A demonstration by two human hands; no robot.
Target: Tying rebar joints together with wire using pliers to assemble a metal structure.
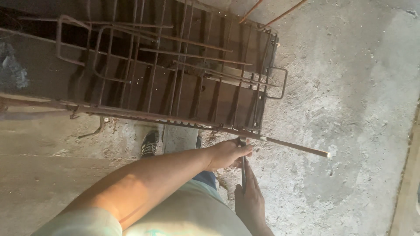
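Observation:
A long rusty rebar cage (175, 87) with several stirrups lies over a dark trench in the concrete floor. One straight bar (297, 148) along its near edge sticks out to the right. My left hand (227, 154) is closed around a thin dark metal tool (243, 168) right at that bar, near the cage's corner. Below it, my right hand (250, 199) grips the same tool's lower shaft. The tool's tip sits at the bar and is partly hidden by my left fingers.
Rough grey concrete floor (350, 109) spreads to the right. My shoe (150, 144) stands just below the cage. Two loose bar ends (280, 13) poke up at the top. A pale ledge (407, 188) runs along the right edge.

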